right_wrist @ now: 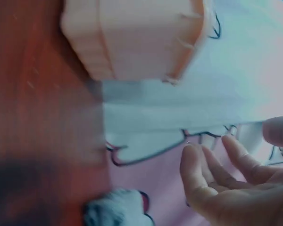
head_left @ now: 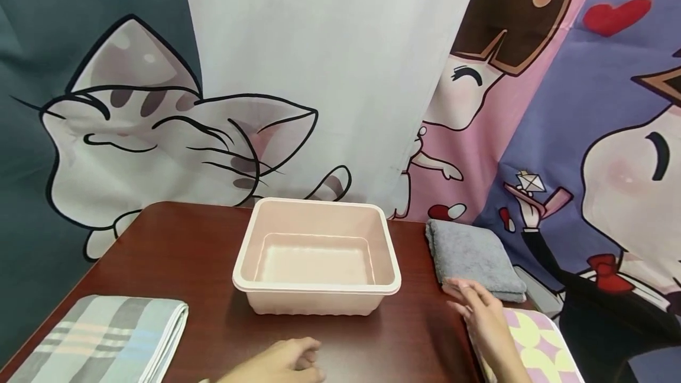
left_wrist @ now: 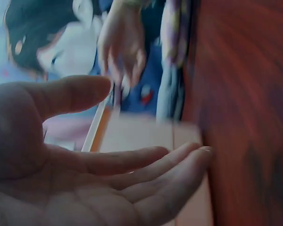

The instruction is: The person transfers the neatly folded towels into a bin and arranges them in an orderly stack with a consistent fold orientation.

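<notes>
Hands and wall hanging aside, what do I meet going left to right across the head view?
Folded plaid cloth → pale pink bin → folded gray towel → yellow-patterned item.

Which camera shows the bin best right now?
The head view: the bin is whole there, unblocked, with its inside visible. The left wrist view gives a blurred part, partly covered by the left hand; the right wrist view, only its outside, cut off at the top edge.
</notes>
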Demonstrator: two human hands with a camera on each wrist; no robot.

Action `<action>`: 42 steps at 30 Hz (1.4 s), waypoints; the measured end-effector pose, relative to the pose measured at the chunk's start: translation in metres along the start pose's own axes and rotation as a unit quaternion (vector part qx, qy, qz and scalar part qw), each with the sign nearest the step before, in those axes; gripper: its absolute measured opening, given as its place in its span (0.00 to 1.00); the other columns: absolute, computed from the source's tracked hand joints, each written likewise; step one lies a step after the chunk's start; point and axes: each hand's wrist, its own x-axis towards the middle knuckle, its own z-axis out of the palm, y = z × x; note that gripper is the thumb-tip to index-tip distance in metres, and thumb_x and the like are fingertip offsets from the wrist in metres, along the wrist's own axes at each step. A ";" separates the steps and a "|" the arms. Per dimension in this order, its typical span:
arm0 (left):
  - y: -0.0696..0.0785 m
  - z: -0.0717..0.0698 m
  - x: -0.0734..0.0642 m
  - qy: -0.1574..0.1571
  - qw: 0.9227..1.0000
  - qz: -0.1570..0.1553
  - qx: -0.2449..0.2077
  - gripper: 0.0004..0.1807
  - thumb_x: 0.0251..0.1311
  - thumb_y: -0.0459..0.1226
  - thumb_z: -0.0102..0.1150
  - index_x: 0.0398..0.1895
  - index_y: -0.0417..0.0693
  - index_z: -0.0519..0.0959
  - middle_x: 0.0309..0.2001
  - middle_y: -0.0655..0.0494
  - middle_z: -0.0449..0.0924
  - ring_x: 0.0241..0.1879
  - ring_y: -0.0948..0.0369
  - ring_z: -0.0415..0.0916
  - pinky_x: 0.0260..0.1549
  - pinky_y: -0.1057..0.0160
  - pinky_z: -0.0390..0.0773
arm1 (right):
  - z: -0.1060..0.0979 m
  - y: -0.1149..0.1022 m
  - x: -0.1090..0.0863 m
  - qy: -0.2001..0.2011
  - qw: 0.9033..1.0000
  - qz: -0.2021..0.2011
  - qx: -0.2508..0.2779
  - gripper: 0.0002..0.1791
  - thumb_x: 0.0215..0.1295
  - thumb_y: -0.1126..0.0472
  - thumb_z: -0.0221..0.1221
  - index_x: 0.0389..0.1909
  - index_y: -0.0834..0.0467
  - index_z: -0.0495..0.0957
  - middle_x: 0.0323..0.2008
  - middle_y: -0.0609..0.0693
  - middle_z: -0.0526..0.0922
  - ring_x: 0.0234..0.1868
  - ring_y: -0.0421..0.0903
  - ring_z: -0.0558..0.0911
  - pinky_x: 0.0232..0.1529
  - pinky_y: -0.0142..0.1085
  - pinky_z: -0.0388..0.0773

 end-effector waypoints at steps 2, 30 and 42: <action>0.009 0.012 0.014 -0.002 1.000 0.002 -0.009 0.24 0.48 0.45 0.53 0.45 0.38 0.69 0.35 0.61 0.72 0.34 0.68 0.70 0.32 0.67 0.71 | -0.009 -0.008 0.003 0.020 1.000 0.015 -0.018 0.22 0.63 0.58 0.42 0.47 0.76 0.61 0.44 0.55 0.73 0.47 0.52 0.70 0.41 0.40 0.69; 0.056 0.101 0.189 0.093 0.993 -0.023 0.073 0.23 0.42 0.47 0.54 0.40 0.43 0.71 0.28 0.58 0.71 0.33 0.66 0.67 0.32 0.69 0.67 | -0.190 0.076 0.103 0.111 0.956 0.085 -0.258 0.22 0.53 0.45 0.51 0.42 0.58 0.69 0.40 0.50 0.72 0.36 0.37 0.74 0.25 0.37 0.74; 0.050 0.116 0.240 0.201 0.977 -0.068 -0.023 0.31 0.44 0.52 0.53 0.48 0.40 0.67 0.34 0.51 0.71 0.42 0.59 0.66 0.38 0.64 0.66 | -0.216 0.110 0.121 0.130 0.888 0.139 -0.420 0.34 0.51 0.38 0.47 0.45 0.66 0.63 0.42 0.61 0.66 0.38 0.52 0.65 0.25 0.34 0.63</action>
